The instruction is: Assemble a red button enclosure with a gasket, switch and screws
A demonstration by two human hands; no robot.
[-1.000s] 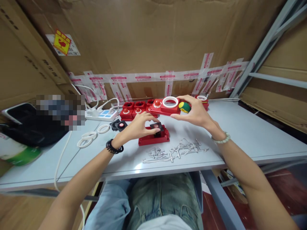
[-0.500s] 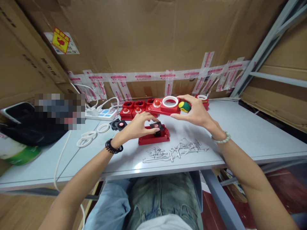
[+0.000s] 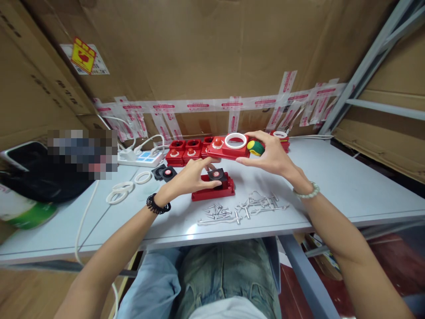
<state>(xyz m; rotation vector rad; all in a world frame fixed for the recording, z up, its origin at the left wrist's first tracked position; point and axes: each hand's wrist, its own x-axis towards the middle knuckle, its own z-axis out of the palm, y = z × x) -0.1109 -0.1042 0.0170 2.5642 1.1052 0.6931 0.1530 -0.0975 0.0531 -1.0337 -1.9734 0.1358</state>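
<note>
L fingers (image 3: pixel 205 162) grip blk part (image 3: pixel 217 173) — underside hidden; R fingers (image 3: pixel 258 137) grip red cover (image 3: pixel 234 153), grn handle (image 3: pixel 256 148).

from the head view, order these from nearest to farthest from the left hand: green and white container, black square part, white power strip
1. Black square part: in the grip of the left hand.
2. White power strip: toward the back of the table, left of the hand.
3. Green and white container: at the far left.

left grip (image 3: pixel 192 176): black part (image 3: pixel 216 174), at red base (image 3: pixel 210 194) | right grip (image 3: pixel 271 153): red cover (image 3: pixel 227 152), green-yellow handle (image 3: pixel 256 148) | screws (image 3: pixel 217 212) near base
</note>
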